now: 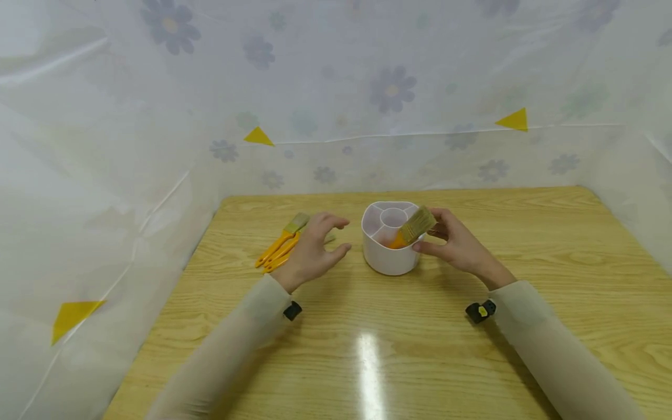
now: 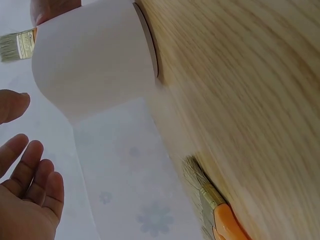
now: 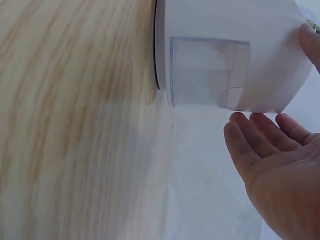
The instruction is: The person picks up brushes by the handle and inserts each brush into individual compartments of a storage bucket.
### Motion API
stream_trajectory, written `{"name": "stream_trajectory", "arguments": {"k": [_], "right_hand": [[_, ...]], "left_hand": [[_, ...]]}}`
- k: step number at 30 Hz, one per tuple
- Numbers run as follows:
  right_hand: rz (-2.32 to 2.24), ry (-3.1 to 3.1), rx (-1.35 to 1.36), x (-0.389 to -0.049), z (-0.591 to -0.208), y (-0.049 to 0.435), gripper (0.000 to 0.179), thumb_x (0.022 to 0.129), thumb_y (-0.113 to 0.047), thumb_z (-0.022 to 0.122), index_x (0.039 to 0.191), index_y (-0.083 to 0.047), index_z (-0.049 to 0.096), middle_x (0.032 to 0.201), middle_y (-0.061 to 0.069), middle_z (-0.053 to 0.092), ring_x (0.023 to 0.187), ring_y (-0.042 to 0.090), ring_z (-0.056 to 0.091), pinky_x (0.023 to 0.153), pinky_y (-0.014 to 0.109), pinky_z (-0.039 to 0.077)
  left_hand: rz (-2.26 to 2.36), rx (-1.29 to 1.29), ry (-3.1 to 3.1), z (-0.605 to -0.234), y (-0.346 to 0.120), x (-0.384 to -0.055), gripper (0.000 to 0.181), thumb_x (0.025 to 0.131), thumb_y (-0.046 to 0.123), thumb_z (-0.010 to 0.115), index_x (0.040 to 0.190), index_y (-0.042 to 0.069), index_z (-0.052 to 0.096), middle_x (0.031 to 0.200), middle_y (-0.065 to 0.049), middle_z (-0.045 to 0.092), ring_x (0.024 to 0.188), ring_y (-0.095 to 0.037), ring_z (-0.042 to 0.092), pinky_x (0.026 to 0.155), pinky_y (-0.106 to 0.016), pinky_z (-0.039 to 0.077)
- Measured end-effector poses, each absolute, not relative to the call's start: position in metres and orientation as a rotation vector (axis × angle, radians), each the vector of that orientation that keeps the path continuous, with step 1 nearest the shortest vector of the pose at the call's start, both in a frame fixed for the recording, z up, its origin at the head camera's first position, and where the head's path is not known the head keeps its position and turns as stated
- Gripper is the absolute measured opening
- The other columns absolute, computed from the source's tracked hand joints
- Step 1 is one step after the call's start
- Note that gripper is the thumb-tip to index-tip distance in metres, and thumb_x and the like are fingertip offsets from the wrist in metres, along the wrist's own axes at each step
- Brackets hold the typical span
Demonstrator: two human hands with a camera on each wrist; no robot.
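A round white divided organizer [image 1: 388, 261] stands upright on the table, with a ring-shaped compartment in its middle. One paintbrush [image 1: 418, 224] leans in its front right section, bristles up and an orange handle inside. At the organizer's right side is my right hand [image 1: 457, 240], thumb by the front rim and fingertips touching the wall, as the right wrist view shows. My left hand [image 1: 315, 248] hovers between the organizer and several orange-handled paintbrushes [image 1: 273, 252], fingers apart and holding nothing. It partly hides those brushes in the head view.
The wood-grain table [image 1: 420, 350] runs up to a flowered plastic sheet [image 1: 325, 87] at the back and sides. Yellow triangles [image 1: 259, 136] mark the sheet. A clear rectangular panel [image 3: 207, 72] sits in the organizer's side wall.
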State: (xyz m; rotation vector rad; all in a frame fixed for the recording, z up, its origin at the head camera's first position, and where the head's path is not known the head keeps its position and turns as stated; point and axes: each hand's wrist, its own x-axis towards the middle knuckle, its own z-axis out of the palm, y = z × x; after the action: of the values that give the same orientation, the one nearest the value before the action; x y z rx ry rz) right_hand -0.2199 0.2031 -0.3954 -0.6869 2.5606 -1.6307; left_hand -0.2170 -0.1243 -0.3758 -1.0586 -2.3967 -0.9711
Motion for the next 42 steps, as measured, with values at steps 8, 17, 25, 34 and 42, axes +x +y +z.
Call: {"name": "stream_trajectory", "arguments": {"k": [8, 17, 25, 34, 42], "right_hand": [[-1.661, 2.527, -0.694, -0.22, -0.396, 0.203, 0.065, 0.082, -0.014, 0.076, 0.134, -0.004, 0.038, 0.127, 0.012, 0.046, 0.123, 0.032, 0.046, 0.105, 0.054, 0.032], [-1.639, 2.527, -0.689, -0.221, -0.398, 0.203, 0.066, 0.082, -0.016, 0.076, 0.137, -0.005, 0.04, 0.133, 0.012, 0.045, 0.128, 0.033, 0.042, 0.106, 0.054, 0.03], [-1.658, 2.56, -0.732, -0.224, -0.4, 0.201, 0.053, 0.081, -0.016, 0.078, 0.127, -0.009, 0.052, 0.124, 0.006, 0.052, 0.12, 0.026, 0.049, 0.104, 0.052, 0.034], [-1.643, 2.572, -0.724, -0.222, -0.397, 0.199, 0.052, 0.081, -0.017, 0.077, 0.126, -0.008, 0.052, 0.123, 0.008, 0.052, 0.12, 0.028, 0.049, 0.104, 0.054, 0.033], [-1.642, 2.579, -0.686, -0.22, -0.396, 0.201, 0.063, 0.082, -0.017, 0.077, 0.134, -0.005, 0.043, 0.129, 0.012, 0.047, 0.123, 0.033, 0.046, 0.104, 0.054, 0.033]], "left_hand": [[-0.95, -1.032, -2.422, -0.377, -0.134, -0.218, 0.039, 0.084, 0.012, 0.073, 0.12, 0.005, 0.06, 0.108, -0.007, 0.056, 0.101, -0.025, 0.05, 0.088, -0.038, 0.042], [-0.949, -1.001, -2.45, -0.379, -0.147, -0.221, 0.038, 0.085, 0.013, 0.073, 0.12, 0.006, 0.06, 0.111, -0.007, 0.056, 0.099, -0.022, 0.049, 0.085, -0.039, 0.044], [-0.911, -0.998, -2.459, -0.379, -0.161, -0.225, 0.04, 0.084, 0.011, 0.073, 0.121, 0.004, 0.059, 0.109, -0.012, 0.057, 0.098, -0.024, 0.051, 0.085, -0.042, 0.045], [-0.871, -0.958, -2.496, -0.384, -0.172, -0.229, 0.041, 0.082, 0.011, 0.075, 0.12, 0.005, 0.06, 0.109, -0.01, 0.057, 0.101, -0.025, 0.052, 0.088, -0.042, 0.043], [-0.866, -0.938, -2.551, -0.389, -0.177, -0.233, 0.036, 0.084, 0.013, 0.074, 0.117, 0.007, 0.061, 0.11, -0.008, 0.057, 0.102, -0.025, 0.051, 0.089, -0.044, 0.043]]}}
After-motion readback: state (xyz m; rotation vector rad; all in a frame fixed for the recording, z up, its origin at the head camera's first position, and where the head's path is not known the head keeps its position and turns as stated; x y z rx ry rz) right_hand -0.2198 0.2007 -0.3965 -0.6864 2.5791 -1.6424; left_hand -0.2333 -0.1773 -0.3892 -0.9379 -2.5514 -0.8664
